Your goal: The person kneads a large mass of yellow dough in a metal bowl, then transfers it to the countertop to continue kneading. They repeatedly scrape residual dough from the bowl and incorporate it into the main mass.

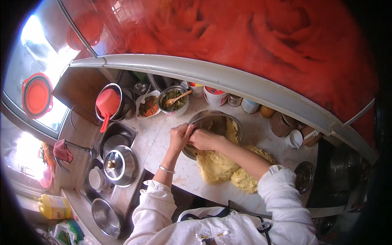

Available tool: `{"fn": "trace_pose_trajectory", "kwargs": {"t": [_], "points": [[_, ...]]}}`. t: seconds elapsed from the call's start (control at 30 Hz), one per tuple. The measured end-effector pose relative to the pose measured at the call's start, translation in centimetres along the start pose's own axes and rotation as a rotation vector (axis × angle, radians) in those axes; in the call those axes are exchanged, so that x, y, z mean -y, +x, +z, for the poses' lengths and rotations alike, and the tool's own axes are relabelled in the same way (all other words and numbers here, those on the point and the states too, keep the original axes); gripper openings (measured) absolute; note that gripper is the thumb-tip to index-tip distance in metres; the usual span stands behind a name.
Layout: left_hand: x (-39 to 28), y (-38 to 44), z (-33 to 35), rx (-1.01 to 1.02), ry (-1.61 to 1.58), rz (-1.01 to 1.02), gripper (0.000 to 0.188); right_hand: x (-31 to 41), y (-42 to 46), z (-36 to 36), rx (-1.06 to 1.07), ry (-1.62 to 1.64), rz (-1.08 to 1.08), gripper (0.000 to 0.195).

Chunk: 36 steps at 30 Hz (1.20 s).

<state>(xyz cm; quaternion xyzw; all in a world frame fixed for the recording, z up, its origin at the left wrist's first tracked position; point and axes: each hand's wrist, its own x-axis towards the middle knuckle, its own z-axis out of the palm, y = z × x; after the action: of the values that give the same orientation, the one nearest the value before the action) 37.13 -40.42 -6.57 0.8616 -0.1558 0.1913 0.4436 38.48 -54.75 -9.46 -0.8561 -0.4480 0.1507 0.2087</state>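
A metal mixing bowl (211, 114) is tilted on the counter, with yellow dough smeared inside its right wall. My left hand (180, 137) is at the bowl's left rim, its fingers curled. Close against it, my right hand (203, 139) reaches over the bowl's opening, also with bent fingers. Whether either hand grips the rim or a bit of dough cannot be told. A large mass of yellow dough (217, 167) lies on the counter below the bowl, partly under my right forearm, and extends to the right.
Left of the bowl stand a bowl of chopped greens (176, 105) with a wooden spoon and a dish of vegetables (149, 107). A sink (130, 130) holds pans. Tubs (215, 97) and jars line the back. A white cup (294, 139) and metal bowl (304, 177) are at right.
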Motion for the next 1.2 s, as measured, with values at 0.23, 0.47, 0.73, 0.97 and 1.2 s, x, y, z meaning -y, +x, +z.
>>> {"fn": "trace_pose_trajectory", "kwargs": {"t": [0.23, 0.47, 0.73, 0.97, 1.2], "points": [[1.3, -1.6, 0.0, -0.073, 0.04, 0.048, 0.035, 1.2, -3.5, -0.1, 0.328, 0.064, 0.204, 0.026], [0.2, -1.3, 0.5, -0.09, 0.06, 0.073, 0.017, -0.1, -1.0, 3.4, 0.078, -0.003, 0.242, 0.025], [-0.5, -3.8, -0.8, -0.071, 0.148, 0.11, 0.017, -0.6, -8.5, 0.1, -0.226, 0.073, 0.184, 0.024], [-1.7, -3.6, 0.2, -0.094, 0.28, 0.148, 0.02, -1.2, -3.4, 4.5, -0.046, 0.012, 0.414, 0.044], [-3.5, -4.1, -0.1, -0.074, 0.275, 0.153, 0.022, -1.6, -4.1, 0.2, -0.391, -0.288, 0.697, 0.045]]}}
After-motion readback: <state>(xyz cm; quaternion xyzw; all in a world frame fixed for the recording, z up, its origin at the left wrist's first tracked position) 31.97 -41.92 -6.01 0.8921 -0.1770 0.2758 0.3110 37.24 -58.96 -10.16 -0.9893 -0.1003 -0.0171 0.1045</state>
